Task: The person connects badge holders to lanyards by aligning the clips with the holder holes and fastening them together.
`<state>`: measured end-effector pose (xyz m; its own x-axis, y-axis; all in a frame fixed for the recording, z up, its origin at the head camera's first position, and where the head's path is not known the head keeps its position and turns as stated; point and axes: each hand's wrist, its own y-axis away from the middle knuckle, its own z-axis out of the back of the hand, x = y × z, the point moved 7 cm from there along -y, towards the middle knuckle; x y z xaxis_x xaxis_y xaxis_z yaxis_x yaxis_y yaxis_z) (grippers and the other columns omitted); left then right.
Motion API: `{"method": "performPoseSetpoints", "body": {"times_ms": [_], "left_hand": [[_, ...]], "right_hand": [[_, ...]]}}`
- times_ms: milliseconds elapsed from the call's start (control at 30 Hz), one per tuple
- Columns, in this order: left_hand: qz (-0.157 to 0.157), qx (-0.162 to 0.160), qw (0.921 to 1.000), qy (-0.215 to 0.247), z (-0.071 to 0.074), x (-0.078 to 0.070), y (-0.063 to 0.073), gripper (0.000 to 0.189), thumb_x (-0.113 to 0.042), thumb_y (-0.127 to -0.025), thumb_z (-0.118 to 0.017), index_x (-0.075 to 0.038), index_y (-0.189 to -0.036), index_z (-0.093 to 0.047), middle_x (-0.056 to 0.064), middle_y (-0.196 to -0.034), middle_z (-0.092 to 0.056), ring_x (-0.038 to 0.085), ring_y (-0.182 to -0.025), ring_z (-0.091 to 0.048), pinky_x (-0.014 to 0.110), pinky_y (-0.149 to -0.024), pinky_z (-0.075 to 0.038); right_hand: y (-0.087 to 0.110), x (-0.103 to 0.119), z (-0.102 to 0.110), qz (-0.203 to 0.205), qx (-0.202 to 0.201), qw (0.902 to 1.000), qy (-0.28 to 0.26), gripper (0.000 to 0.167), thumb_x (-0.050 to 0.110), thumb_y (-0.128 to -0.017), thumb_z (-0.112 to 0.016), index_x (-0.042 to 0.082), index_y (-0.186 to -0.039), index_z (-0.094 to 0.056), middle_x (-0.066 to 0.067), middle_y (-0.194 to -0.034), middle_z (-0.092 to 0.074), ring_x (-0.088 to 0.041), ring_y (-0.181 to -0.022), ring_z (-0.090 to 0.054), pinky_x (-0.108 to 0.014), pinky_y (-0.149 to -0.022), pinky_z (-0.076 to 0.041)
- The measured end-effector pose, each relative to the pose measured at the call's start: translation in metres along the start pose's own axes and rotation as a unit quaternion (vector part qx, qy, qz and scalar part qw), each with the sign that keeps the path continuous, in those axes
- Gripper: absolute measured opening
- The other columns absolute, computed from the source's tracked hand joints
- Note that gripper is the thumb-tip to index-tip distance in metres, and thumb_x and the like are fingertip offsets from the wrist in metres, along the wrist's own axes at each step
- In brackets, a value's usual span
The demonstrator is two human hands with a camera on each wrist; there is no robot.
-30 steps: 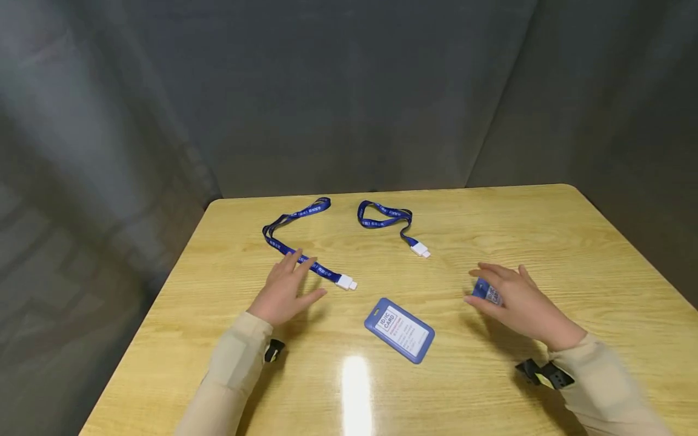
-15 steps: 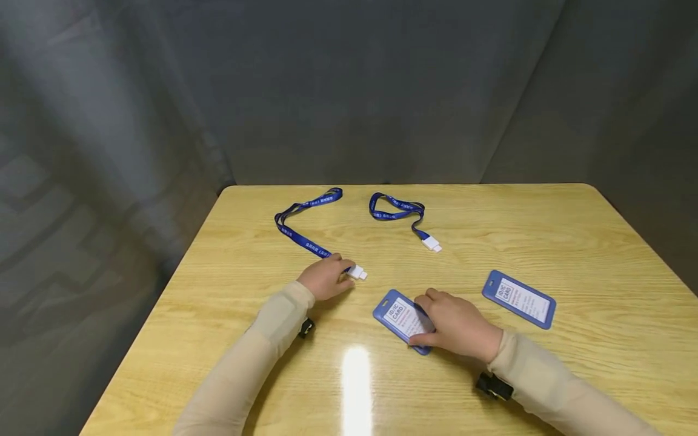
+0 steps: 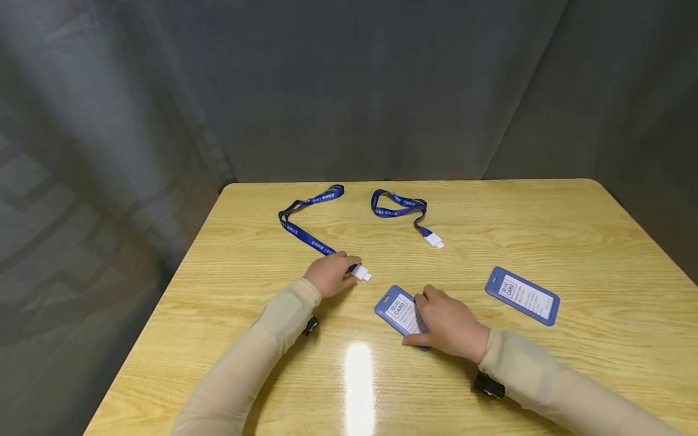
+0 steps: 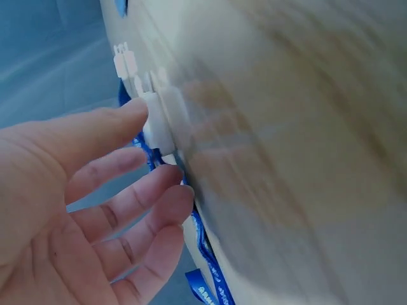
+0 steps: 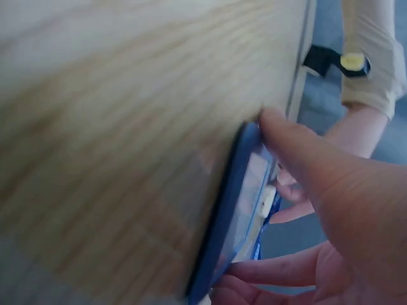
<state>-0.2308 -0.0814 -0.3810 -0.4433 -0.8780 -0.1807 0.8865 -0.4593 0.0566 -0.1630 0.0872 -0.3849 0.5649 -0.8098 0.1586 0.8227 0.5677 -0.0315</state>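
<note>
My left hand (image 3: pixel 329 275) pinches the left blue lanyard (image 3: pixel 305 235) close to its white buckle (image 3: pixel 361 273). In the left wrist view the thumb lies against the white buckle (image 4: pixel 158 124), with the other fingers curled on its far side. A blue ID card holder (image 3: pixel 394 310) lies in the middle of the table, slanted. My right hand (image 3: pixel 452 321) grips its near right end across both long edges, covering that part. In the right wrist view, the card holder (image 5: pixel 219 222) sits flat or nearly flat between thumb and fingers.
To the right lies a second blue ID card holder (image 3: pixel 522 297). Further back is another blue lanyard (image 3: pixel 406 201), loosely looped, its white buckle (image 3: pixel 434 240) pointing toward the front right. A dark curtain (image 3: pixel 349 91) hangs behind the wooden table (image 3: pixel 545 224).
My right hand has left the right card holder, moved left and taken hold of the middle one. My left hand has moved right along the lanyard and pinched it by the buckle.
</note>
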Motion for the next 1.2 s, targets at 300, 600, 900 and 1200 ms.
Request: {"method": "performPoseSetpoints", "body": {"times_ms": [300,600,900,1200], "left_hand": [[-0.037,0.004,0.9991,0.022,-0.006,-0.011,-0.002,0.018,-0.02,-0.082,-0.07,-0.012,-0.098,-0.069,0.003,-0.083,-0.067,0.011,-0.067,-0.051,0.024,-0.061,-0.046],[-0.032,0.004,0.9989,0.034,-0.005,-0.013,-0.003,0.018,-0.02,-0.083,-0.07,-0.012,-0.099,-0.069,0.002,-0.08,-0.065,0.01,-0.066,-0.048,0.022,-0.058,-0.043],[-0.04,0.008,0.9978,0.052,-0.008,-0.014,-0.005,0.015,-0.016,-0.082,-0.07,-0.008,-0.095,-0.068,0.004,-0.079,-0.064,0.011,-0.067,-0.048,0.025,-0.061,-0.044],[-0.031,0.007,0.9976,0.062,-0.007,-0.015,-0.008,0.015,-0.013,-0.081,-0.07,-0.005,-0.094,-0.069,0.008,-0.081,-0.066,0.014,-0.07,-0.052,0.029,-0.066,-0.046]], "right_hand": [[-0.013,0.001,-0.006,-0.036,0.019,0.9983,-0.041,0.073,0.045,-0.071,-0.076,-0.014,-0.111,-0.056,-0.012,-0.082,-0.049,-0.011,-0.056,-0.043,-0.025,-0.047,-0.044],[-0.022,-0.004,-0.011,-0.053,0.03,0.9958,-0.068,0.08,0.046,-0.069,-0.077,-0.014,-0.116,-0.053,-0.016,-0.088,-0.051,-0.013,-0.059,-0.046,-0.026,-0.051,-0.047],[-0.026,-0.006,-0.012,-0.051,0.016,0.9957,-0.076,0.078,0.045,-0.066,-0.079,-0.012,-0.115,-0.055,-0.016,-0.088,-0.053,-0.013,-0.06,-0.048,-0.027,-0.052,-0.047],[-0.03,-0.01,-0.013,-0.056,0.002,0.9922,-0.112,0.076,0.044,-0.061,-0.082,-0.007,-0.112,-0.058,-0.015,-0.087,-0.054,-0.013,-0.062,-0.047,-0.025,-0.053,-0.043]]}}
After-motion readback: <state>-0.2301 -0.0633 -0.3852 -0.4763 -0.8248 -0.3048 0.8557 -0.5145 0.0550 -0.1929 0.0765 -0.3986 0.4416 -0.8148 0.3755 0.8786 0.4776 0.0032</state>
